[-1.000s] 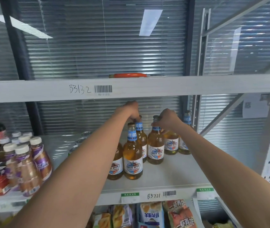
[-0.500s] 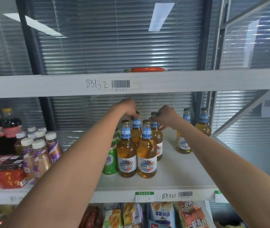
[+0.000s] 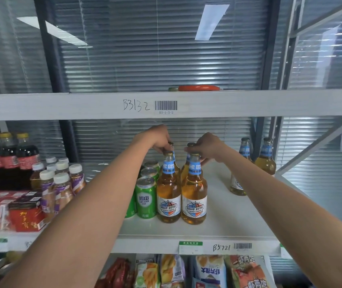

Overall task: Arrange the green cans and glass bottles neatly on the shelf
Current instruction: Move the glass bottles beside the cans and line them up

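Two amber glass beer bottles with blue neck labels stand side by side at the front of the white shelf [image 3: 228, 221]: the left one [image 3: 169, 196] and the right one [image 3: 194, 198]. Behind them stand two more bottles, mostly hidden. My left hand [image 3: 159, 137] grips the cap of the rear left bottle [image 3: 171, 144]. My right hand [image 3: 205, 145] grips the cap of the rear right bottle [image 3: 190, 145]. A row of green cans [image 3: 146, 197] runs front to back just left of the bottles. Two more beer bottles [image 3: 267, 160] stand at the far right.
Small white-capped bottles [image 3: 60, 183], dark cola bottles [image 3: 10, 161] and red cartons [image 3: 26, 217] fill the shelf's left side. The upper shelf beam [image 3: 249, 102] hangs close above my hands, with an orange object [image 3: 197, 87] on it. Snack bags [image 3: 207, 271] sit below.
The four-bottle cluster under my hands now stands next to the green cans, which have come into view. The view has swung left and come closer; two bottles stay at the far right.
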